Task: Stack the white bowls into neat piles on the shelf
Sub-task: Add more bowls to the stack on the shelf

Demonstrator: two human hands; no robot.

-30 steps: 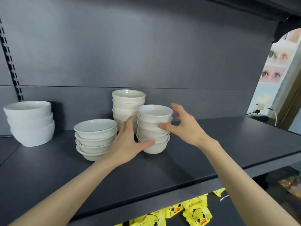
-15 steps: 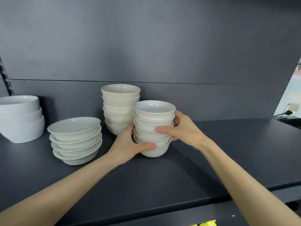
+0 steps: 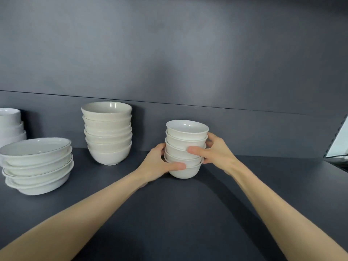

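A pile of several small white bowls [image 3: 186,136] stands on the dark shelf [image 3: 169,213], right of centre. My left hand [image 3: 160,164] grips its lower left side, thumb across the bottom bowl. My right hand [image 3: 214,151] holds its right side, thumb on the middle bowls. To the left, against the back wall, stands a taller pile of cream bowls [image 3: 107,132]. A pile of wide shallow bowls [image 3: 37,164] sits at the front left.
Another pile of large white bowls [image 3: 11,125] is cut off by the left edge. The grey back wall [image 3: 188,63] rises behind the piles. Bare shelf surface stretches to the right of the held pile and toward me.
Both hands closed on the small pile and slid it right, away from the tall cream pile. The camera view also shifted right and closer.
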